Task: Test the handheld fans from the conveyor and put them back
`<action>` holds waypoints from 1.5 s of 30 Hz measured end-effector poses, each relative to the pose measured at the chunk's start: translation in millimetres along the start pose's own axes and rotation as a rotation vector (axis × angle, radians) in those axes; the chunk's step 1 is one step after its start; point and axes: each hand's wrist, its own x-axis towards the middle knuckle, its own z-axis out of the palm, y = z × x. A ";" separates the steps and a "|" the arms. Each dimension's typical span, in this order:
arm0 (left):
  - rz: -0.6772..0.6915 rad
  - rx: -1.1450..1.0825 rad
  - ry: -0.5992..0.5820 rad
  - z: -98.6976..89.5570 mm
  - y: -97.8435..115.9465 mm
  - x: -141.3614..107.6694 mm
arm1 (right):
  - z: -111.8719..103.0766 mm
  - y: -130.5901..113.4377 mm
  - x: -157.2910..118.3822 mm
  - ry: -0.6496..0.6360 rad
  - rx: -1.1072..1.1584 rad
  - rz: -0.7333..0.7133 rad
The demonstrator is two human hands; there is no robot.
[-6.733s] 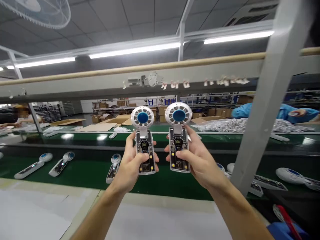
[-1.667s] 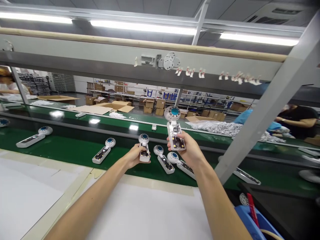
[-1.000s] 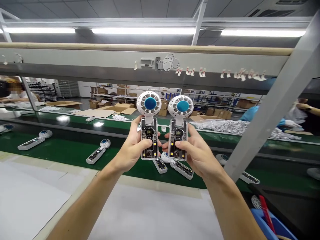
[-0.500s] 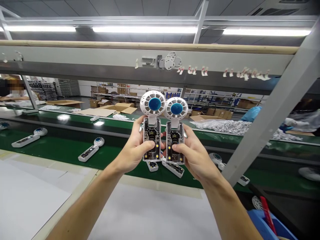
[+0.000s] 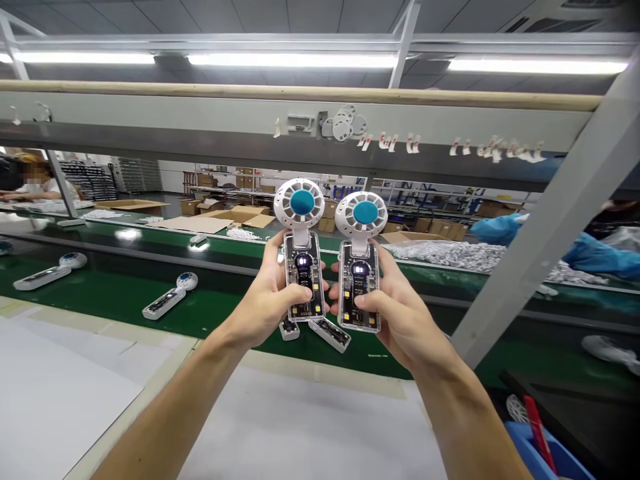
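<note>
My left hand (image 5: 273,287) is closed round a handheld fan (image 5: 302,203), its thumb pressed on the circuit board. A second handheld fan (image 5: 361,213) is gripped by my right hand (image 5: 395,300), thumb likewise on the board. Both have round white heads with blue centres and open-faced handles showing black boards. Small displays on both boards are lit white. The two fans are upright, side by side and apart, above the green conveyor belt (image 5: 225,307). Behind and below them lie more unfinished fans, one with a visible white handle (image 5: 330,335); their heads are hidden.
Further fans (image 5: 170,297) lie on the belt to the left. White paper (image 5: 310,420) covers the near bench. A blue bin (image 5: 543,453) with a red-handled tool is at lower right, beside a slanted metal post (image 5: 540,220). Across the belt, a person in blue sleeves (image 5: 605,260) reaches near white parts.
The two fans have moved apart, the right one shifting right. Their displays have turned from dim digits to bright white. Fans on the belt have shifted left, and the blue sleeve opposite reaches further in.
</note>
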 end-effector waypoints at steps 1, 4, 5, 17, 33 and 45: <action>-0.004 0.004 -0.005 -0.1 1.3 -0.3 | 0.4 -1.3 -0.4 -0.006 -0.011 0.002; -0.012 -0.003 -0.006 0.1 3.9 -1.2 | 1.2 -3.1 -1.8 -0.016 -0.021 -0.005; -0.015 -0.009 0.000 0.3 4.3 -1.4 | 1.1 -3.0 -2.1 -0.016 -0.018 -0.010; -0.030 -0.059 0.081 3.3 -0.6 0.3 | -5.4 1.4 -3.0 0.022 -0.023 -0.034; -0.062 -0.141 0.069 8.5 2.2 -1.7 | -3.4 -2.3 -4.3 -0.014 0.041 -0.038; 0.031 0.197 0.313 7.4 -8.7 1.9 | -4.8 6.8 -4.2 0.115 -0.056 -0.180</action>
